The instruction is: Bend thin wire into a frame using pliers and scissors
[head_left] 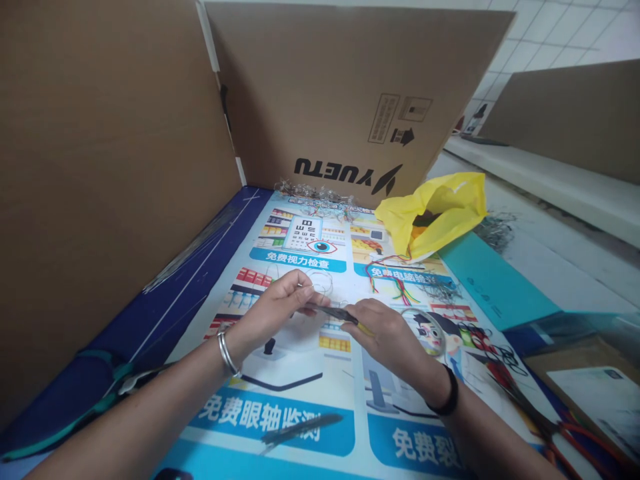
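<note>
My right hand (383, 327) is wrapped round a pair of pliers (337, 312) with yellow grips, their dark jaws pointing left. My left hand (285, 300) pinches a thin, pale wire (323, 283) that curls in loops above the fingers. The jaws of the pliers reach the left fingertips; whether they grip the wire is hard to see. Both hands are above the printed poster (345, 373) in the middle. Nearer to me on the poster lies a bundle of short dark wires (303, 430). Red, green and yellow cords (403, 291) lie beyond my right hand.
Cardboard panels (310, 87) stand at the back and left. A yellow bag (435, 213) sits at the back right, near tangled wire (443, 288). Scissors (550, 427) lie at the right, a teal-handled tool (107, 387) at the left. A clear ring-shaped dish (425, 333) is beside my right wrist.
</note>
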Motion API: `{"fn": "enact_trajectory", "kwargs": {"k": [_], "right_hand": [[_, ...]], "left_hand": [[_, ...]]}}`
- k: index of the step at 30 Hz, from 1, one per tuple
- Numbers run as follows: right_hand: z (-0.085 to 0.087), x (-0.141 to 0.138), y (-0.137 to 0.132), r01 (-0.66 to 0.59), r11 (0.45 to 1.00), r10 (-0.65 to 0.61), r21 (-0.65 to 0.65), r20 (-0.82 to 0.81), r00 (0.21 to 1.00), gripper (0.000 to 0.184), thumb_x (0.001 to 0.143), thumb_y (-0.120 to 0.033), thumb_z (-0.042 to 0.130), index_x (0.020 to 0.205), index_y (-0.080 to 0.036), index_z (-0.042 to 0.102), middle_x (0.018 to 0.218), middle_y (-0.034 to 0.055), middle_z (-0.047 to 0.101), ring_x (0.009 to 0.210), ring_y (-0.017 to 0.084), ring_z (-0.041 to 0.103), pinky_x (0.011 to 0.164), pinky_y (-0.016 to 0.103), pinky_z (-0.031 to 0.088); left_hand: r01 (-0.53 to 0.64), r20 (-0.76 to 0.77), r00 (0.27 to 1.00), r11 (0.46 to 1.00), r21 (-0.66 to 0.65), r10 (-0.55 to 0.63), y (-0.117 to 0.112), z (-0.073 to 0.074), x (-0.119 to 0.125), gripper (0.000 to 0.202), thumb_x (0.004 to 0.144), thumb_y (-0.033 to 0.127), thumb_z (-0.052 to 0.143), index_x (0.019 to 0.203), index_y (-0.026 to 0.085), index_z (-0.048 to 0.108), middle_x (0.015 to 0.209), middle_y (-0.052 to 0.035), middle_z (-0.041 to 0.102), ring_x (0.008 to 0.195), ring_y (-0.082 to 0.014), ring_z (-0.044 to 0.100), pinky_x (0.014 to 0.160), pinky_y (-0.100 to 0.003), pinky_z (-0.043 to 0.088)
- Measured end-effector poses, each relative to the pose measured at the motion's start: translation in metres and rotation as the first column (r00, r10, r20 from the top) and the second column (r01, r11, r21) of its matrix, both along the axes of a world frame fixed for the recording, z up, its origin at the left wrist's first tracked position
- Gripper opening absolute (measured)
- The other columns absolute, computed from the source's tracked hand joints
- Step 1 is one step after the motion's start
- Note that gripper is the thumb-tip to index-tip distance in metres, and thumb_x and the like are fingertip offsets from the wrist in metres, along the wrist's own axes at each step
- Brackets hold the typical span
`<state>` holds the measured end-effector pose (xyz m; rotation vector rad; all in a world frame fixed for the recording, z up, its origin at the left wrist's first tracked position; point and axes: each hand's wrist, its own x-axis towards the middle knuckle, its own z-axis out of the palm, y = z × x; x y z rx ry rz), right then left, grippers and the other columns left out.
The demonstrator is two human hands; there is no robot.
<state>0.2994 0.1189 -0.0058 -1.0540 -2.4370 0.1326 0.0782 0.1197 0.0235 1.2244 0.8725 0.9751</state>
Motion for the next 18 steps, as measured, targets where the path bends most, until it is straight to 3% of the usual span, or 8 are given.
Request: {"fn": "enact_trajectory", "kwargs": {"k": [5,11,14,18], "right_hand": [[-0.004,-0.001,0.002,0.008,0.998,-0.011,0.059,0.048,0.999,0.015,0.085,-0.028,0.052,0.095,-0.017,0.057,0.083,0.0048,0.061,0.082,0.018,0.054,0.074,0.032,0.044],[-0.002,-0.003,-0.002,0.094,0.931,-0.126,0.354,0.068,0.99,0.021,0.085,-0.03,0.053,0.097,-0.013,0.059,0.084,0.0082,0.06,0.083,0.021,0.051,0.075,0.036,0.039],[0.002,-0.003,-0.008,0.018,0.867,-0.136,0.499,0.201,0.97,0.024,0.084,-0.022,0.054,0.106,-0.014,0.057,0.088,0.0082,0.061,0.081,0.021,0.051,0.072,0.036,0.037],[0.006,-0.004,-0.014,-0.129,0.792,-0.102,0.596,0.339,0.935,0.031,0.084,-0.012,0.05,0.114,-0.011,0.054,0.096,0.0098,0.061,0.087,0.023,0.05,0.075,0.037,0.036]], "left_hand": [[0.011,-0.031,0.999,0.995,-0.104,-0.015,0.004,0.003,-0.005,0.017,0.083,0.032,0.053,0.076,0.018,0.047,0.085,-0.0078,0.068,0.076,-0.0159,0.064,0.068,-0.028,0.045],[-0.116,0.033,0.991,0.945,-0.307,0.133,0.002,0.005,0.0,0.016,0.08,0.025,0.056,0.071,0.017,0.046,0.077,-0.0069,0.069,0.066,-0.0165,0.066,0.064,-0.028,0.047],[-0.134,0.102,0.977,0.913,-0.384,0.187,-0.001,0.003,0.006,0.012,0.079,0.021,0.054,0.072,0.017,0.046,0.074,-0.0075,0.069,0.066,-0.0172,0.066,0.064,-0.029,0.049],[-0.112,0.178,0.962,0.895,-0.431,0.206,-0.007,0.0,0.014,0.014,0.077,0.02,0.057,0.07,0.016,0.047,0.07,-0.0065,0.067,0.073,-0.0186,0.065,0.064,-0.03,0.052]]}}
